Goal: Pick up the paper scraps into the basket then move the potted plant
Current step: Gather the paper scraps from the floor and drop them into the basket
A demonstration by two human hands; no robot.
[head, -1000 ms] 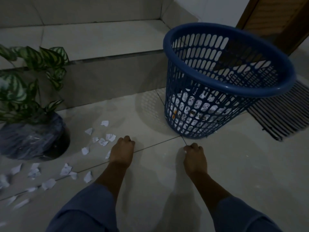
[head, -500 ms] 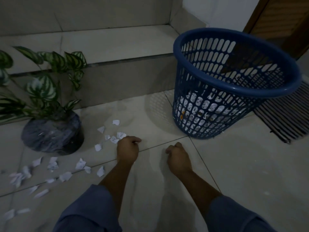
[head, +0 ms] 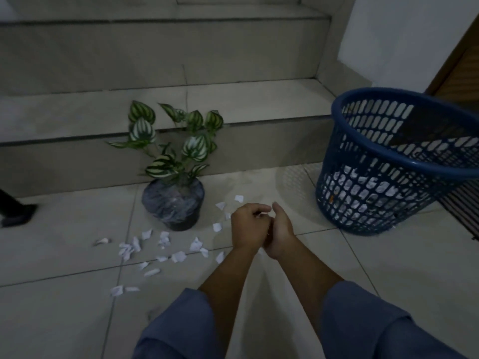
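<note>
Pale tiled floor (head: 259, 320) at the foot of grey steps (head: 233, 104), dim light. Left hand (head: 247, 226) and right hand (head: 281, 234) pressed together above the tiles, fingers curled; whether either grips paper, cannot tell. Paper scraps (head: 178, 256) scattered left of the hands, in front of the potted plant (head: 173, 200); blue basket (head: 388, 177) to the right, scraps inside.

Both forearms reach toward 12 o'clock, blue sleeves pushed up. Left hand (head: 249, 227) and right hand (head: 281, 234) pressed together, fingers curled, right at left's 3 o'clock.
</note>
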